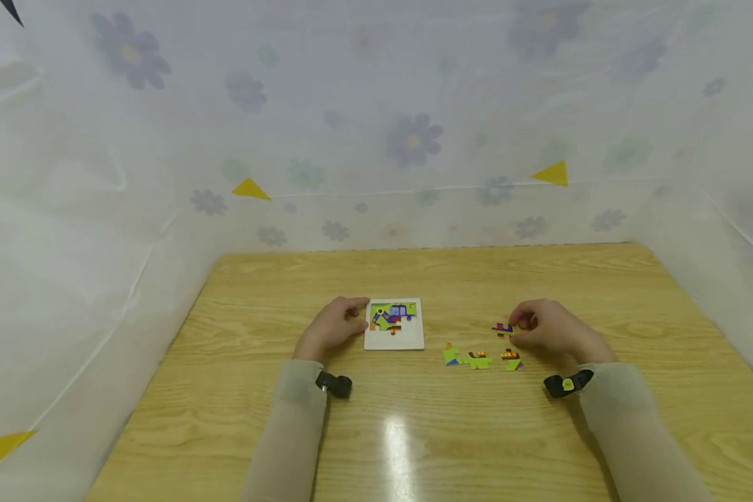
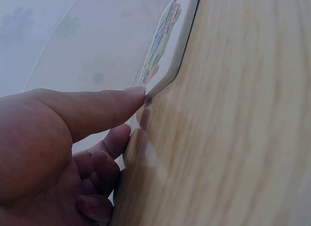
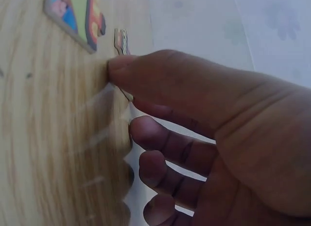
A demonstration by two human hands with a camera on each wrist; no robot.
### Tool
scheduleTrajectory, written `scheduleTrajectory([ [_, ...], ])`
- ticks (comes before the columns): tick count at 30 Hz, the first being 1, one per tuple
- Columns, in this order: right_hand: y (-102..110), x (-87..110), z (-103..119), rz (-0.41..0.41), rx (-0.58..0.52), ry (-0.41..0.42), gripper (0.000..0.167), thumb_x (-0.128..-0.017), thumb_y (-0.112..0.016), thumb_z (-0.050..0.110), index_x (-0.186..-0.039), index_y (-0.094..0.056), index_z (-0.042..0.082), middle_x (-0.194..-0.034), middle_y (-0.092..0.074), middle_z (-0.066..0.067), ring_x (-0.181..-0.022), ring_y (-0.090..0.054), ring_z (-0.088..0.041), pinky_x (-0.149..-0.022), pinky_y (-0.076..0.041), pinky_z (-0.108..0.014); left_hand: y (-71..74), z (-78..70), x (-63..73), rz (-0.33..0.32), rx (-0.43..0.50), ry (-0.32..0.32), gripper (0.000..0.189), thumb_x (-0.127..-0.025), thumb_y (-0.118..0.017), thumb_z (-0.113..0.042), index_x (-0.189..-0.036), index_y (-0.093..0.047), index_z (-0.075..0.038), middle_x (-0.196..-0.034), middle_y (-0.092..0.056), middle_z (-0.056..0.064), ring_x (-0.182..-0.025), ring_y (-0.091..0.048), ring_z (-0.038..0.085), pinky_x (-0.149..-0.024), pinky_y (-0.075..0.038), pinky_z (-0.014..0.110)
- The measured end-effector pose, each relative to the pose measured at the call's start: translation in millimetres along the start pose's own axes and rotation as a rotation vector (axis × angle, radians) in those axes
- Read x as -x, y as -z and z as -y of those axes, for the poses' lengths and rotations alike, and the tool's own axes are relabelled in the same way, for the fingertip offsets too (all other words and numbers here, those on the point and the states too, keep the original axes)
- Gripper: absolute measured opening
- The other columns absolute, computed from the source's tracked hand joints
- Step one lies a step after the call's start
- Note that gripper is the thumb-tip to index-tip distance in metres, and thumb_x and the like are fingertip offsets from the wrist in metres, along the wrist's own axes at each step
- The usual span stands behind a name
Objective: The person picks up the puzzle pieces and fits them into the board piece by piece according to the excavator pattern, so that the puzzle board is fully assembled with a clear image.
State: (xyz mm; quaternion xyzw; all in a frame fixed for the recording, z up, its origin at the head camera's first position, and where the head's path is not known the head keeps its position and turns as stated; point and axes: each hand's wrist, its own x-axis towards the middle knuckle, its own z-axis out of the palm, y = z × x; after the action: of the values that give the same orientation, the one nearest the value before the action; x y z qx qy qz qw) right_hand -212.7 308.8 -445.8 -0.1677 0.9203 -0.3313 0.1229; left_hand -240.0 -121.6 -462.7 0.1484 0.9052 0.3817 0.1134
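Observation:
A square white puzzle tray [image 1: 394, 341] lies on the table, partly filled with a green and purple vehicle picture. At its left side rests my left hand [image 1: 334, 326]; the thumb [image 2: 109, 107] touches the tray's edge, and the other fingers are loosely bent. To the right, my right hand [image 1: 549, 329] pinches a small purple and red puzzle piece [image 1: 502, 330] between thumb and fingers, close over the table. The right wrist view shows this piece mostly hidden behind the thumb [image 3: 146, 73].
Three loose puzzle pieces lie in front of the right hand: a green one [image 1: 451, 355], another green one [image 1: 478, 360] and one with yellow and red [image 1: 511, 360]. The wooden table [image 1: 376, 418] ends at a flowered white curtain [image 1: 376, 216].

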Motion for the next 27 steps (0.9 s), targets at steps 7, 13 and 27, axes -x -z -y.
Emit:
scheduleTrajectory([
  [7,-0.6,-1.6,3.9,-0.002,0.016,0.009,0.018,-0.086,-0.076,0.015,-0.100,-0.068,0.007,-0.085,-0.061,-0.002,-0.076,-0.054,-0.019,-0.069,-0.046,-0.035,-0.5,0.6,-0.7,0.000,-0.010,-0.007,0.049,-0.093,-0.070,-0.013,-0.141,-0.057,-0.012,-0.114,-0.059,0.007,-0.105,-0.051,0.023,-0.096,-0.042,0.044],
  [13,-3.4,-6.6,20.0,-0.022,0.003,0.062,0.023,-0.087,-0.078,0.021,-0.102,-0.067,0.007,-0.084,-0.059,-0.001,-0.073,-0.052,-0.018,-0.066,-0.045,-0.033,0.0,2.9,-0.9,0.002,-0.002,-0.008,0.049,-0.093,-0.070,-0.014,-0.141,-0.057,-0.013,-0.116,-0.059,0.008,-0.107,-0.052,0.023,-0.096,-0.042,0.044],
  [27,-28.8,-35.3,68.2,-0.043,0.030,0.170,0.018,-0.085,-0.077,0.015,-0.101,-0.068,0.012,-0.088,-0.058,-0.001,-0.070,-0.048,-0.017,-0.064,-0.043,-0.035,1.5,4.8,1.1,-0.003,-0.012,-0.007,0.050,-0.093,-0.070,-0.014,-0.141,-0.057,-0.012,-0.116,-0.059,0.007,-0.107,-0.052,0.023,-0.097,-0.042,0.044],
])
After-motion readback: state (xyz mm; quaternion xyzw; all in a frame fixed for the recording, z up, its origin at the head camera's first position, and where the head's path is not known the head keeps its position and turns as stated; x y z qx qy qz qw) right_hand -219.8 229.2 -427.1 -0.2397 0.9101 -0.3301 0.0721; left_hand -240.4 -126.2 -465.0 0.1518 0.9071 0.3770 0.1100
